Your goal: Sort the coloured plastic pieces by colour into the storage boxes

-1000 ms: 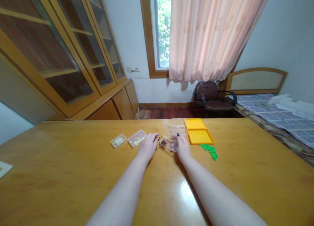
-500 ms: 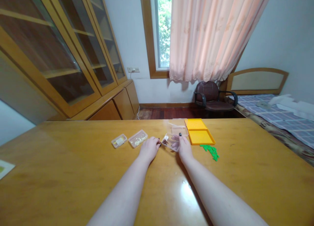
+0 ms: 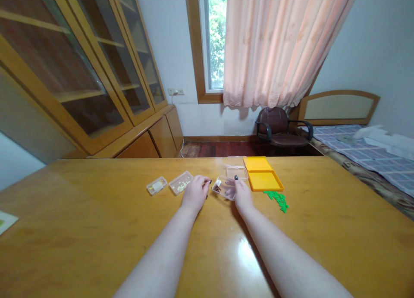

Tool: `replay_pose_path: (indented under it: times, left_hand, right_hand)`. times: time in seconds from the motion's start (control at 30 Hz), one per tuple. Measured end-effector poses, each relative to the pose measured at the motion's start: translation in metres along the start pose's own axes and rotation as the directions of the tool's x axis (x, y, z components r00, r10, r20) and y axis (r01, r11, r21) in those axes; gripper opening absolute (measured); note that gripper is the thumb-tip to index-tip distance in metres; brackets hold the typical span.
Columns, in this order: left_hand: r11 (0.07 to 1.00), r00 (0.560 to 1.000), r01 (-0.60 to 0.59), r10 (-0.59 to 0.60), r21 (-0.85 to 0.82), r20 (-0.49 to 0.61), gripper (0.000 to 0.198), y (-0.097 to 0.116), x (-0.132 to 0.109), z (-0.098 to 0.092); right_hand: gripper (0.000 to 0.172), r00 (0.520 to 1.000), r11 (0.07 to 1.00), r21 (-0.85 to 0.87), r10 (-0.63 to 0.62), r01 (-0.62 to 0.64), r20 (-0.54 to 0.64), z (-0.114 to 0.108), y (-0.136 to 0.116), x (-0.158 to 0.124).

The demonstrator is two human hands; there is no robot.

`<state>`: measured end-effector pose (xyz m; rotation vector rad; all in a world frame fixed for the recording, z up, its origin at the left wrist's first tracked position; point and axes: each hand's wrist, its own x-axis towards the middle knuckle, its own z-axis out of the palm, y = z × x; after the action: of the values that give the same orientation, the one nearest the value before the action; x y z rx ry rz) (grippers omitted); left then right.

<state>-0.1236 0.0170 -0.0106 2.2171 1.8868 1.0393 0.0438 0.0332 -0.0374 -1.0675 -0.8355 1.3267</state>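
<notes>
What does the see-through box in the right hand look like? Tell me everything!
The see-through box is small and rectangular, with clear walls that look like plastic. Brown bits and something white show at its left end. The right hand holds it by its right side. It looks tilted, but I can't tell whether it touches the table.

A glass-fronted wooden cabinet [image 3: 92, 67] stands at the left, near a wall socket [image 3: 176, 92]. A peach curtain [image 3: 278, 43] partly covers the window [image 3: 217, 45]; a maroon armchair [image 3: 276, 124] stands below it, beside a plaid-covered bed [image 3: 359, 147].
</notes>
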Motion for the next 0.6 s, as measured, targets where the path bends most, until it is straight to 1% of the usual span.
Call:
replay_pose_path:
  times: [0.03, 0.07, 0.13, 0.2, 0.23, 0.3, 0.37, 0.43, 0.5, 0.6]
  left_hand:
    - [0.999, 0.999, -0.025, 0.024, -0.04, -0.034, 0.014, 0.002, 0.0, -0.001]
    - [0.996, 0.998, -0.057, 0.054, -0.069, -0.043, 0.014, 0.004, -0.001, -0.001]
    - [0.989, 0.994, -0.11, 0.11, -0.1, -0.003, 0.014, 0.006, -0.002, 0.001]
    - [0.988, 0.991, -0.12, 0.126, -0.1, 0.049, 0.017, 0.006, -0.002, 0.003]
    - [0.991, 0.992, -0.103, 0.109, -0.086, 0.062, 0.019, 0.004, -0.002, 0.003]
    - [0.999, 0.996, -0.037, 0.039, -0.022, 0.084, 0.022, 0.0, -0.001, 0.004]
    - [0.997, 0.989, 0.012, -0.023, 0.073, 0.148, 0.023, -0.004, 0.0, 0.004]
    - [0.988, 0.971, 0.008, -0.045, 0.156, 0.235, 0.023, -0.005, 0.0, 0.004]
    - [0.979, 0.952, -0.023, -0.04, 0.203, 0.304, 0.022, -0.004, 0.0, 0.002]
    - [0.969, 0.931, -0.033, -0.06, 0.245, 0.361, 0.02, 0.0, 0.0, 0.0]
  right_hand:
    - [0.041, 1.0, 1.0, -0.009, 0.003, -0.003, 0.012, 0.001, 0.001, -0.001]
    - [0.042, 1.0, 1.0, -0.02, 0.004, -0.004, 0.023, 0.002, 0.002, -0.002]
    - [0.043, 0.999, 0.999, -0.032, 0.004, -0.002, 0.038, 0.003, 0.002, -0.003]
    - [0.044, 0.999, 1.0, -0.021, 0.005, -0.004, 0.037, 0.003, 0.001, -0.003]
    - [0.045, 1.0, 1.0, -0.009, 0.006, -0.006, 0.026, 0.003, 0.001, -0.002]
    - [0.046, 1.0, 1.0, 0.017, 0.009, -0.009, -0.011, 0.002, -0.002, -0.001]
    - [0.046, 0.999, 0.999, 0.036, 0.009, -0.008, -0.052, 0.001, -0.004, 0.0]
    - [0.046, 0.998, 0.999, 0.042, 0.004, -0.001, -0.066, 0.001, -0.005, 0.0]
    - [0.046, 0.998, 1.0, 0.03, -0.004, 0.006, -0.061, 0.001, -0.006, -0.001]
    - [0.046, 0.998, 1.0, 0.006, -0.008, 0.008, -0.059, 0.002, -0.007, -0.002]
